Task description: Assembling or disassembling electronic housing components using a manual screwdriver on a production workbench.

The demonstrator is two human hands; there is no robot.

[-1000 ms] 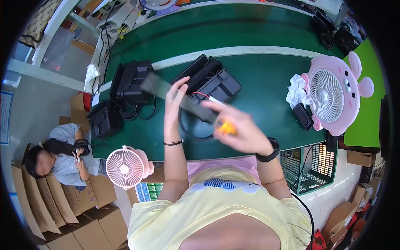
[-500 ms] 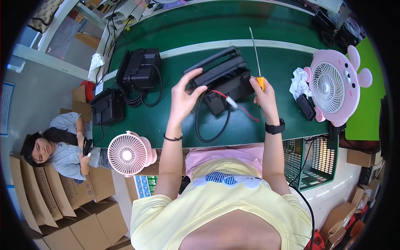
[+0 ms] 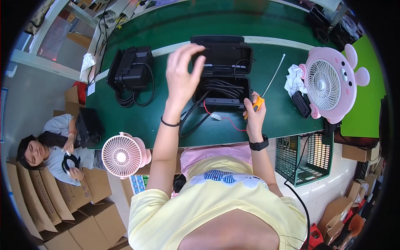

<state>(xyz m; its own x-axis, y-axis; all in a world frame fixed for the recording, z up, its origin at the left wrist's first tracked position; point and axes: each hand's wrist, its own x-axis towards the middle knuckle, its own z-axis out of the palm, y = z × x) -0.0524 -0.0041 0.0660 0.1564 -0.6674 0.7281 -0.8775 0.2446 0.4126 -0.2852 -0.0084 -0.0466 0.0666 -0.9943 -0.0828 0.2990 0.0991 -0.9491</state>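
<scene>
A black plastic case [image 3: 223,68] lies on the green workbench in front of me with its lid swung back. Inside it sits a coil of black corrugated cable [image 3: 225,88]. A red wire with a white connector [image 3: 216,117] hangs over the front of the case, beside a loop of black cable. My left hand [image 3: 183,71] is raised over the left side of the lid, fingers apart and holding nothing. At the case's right front corner, my right hand [image 3: 255,114] grips a screwdriver [image 3: 259,102] by its orange handle, the long shaft pointing up and right.
Another black case [image 3: 135,71] with cable stands at left. A small pink fan [image 3: 121,156] sits at the front edge. To the right are a pink animal-shaped fan [image 3: 327,85], crumpled white paper [image 3: 294,79] and a green crate [image 3: 306,158]. A co-worker [image 3: 60,146] handles coiled cable at far left.
The case, tilted and held before, now rests on the bench with its lid open. My left hand has let go and lifted. The co-worker has shifted a black case and now handles a cable coil.
</scene>
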